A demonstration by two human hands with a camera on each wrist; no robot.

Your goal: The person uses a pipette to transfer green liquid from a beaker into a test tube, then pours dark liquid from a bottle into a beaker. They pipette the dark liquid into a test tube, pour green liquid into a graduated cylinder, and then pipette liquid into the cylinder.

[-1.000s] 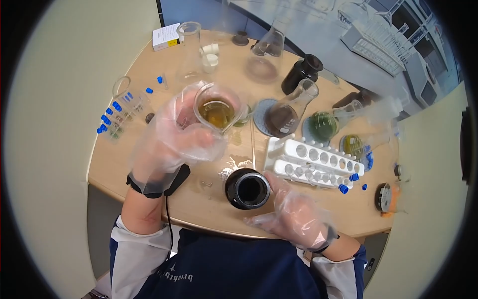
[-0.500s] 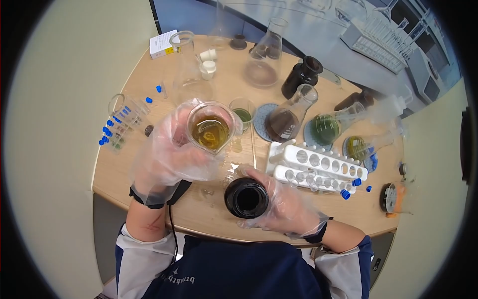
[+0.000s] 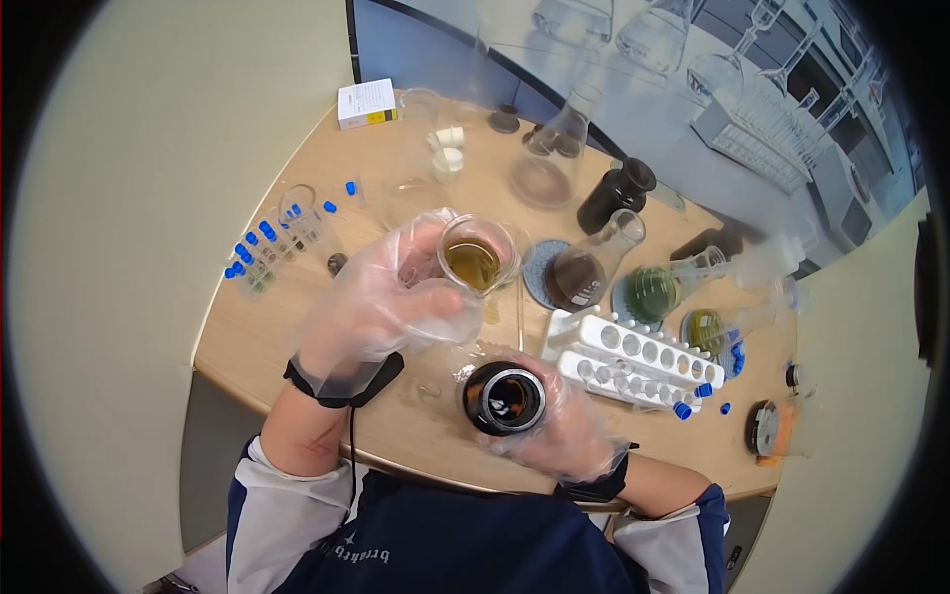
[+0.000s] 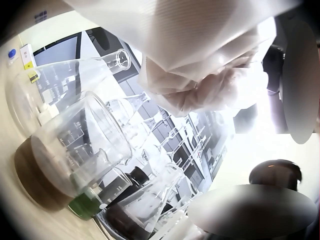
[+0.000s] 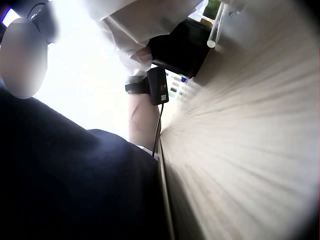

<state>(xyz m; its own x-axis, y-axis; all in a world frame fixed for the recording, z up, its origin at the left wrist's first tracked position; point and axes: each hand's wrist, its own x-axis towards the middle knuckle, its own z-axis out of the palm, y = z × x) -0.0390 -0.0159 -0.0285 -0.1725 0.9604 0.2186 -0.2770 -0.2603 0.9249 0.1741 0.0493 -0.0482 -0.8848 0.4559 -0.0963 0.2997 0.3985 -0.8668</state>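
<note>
Left hand, gloved, grasps a glass beaker of amber-brown liquid. Right hand, likewise gloved, grips the dark, open-mouthed bottle; whether the bottle touches the desk cannot be determined. The white rack is positioned beyond the right hand.

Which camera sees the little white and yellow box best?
The head view. It shows the box from above, with its printed white top and yellow patch easy to see. The left wrist view shows it too, but small and tipped sideways near the upper left corner. The right wrist view doesn't show it.
</note>
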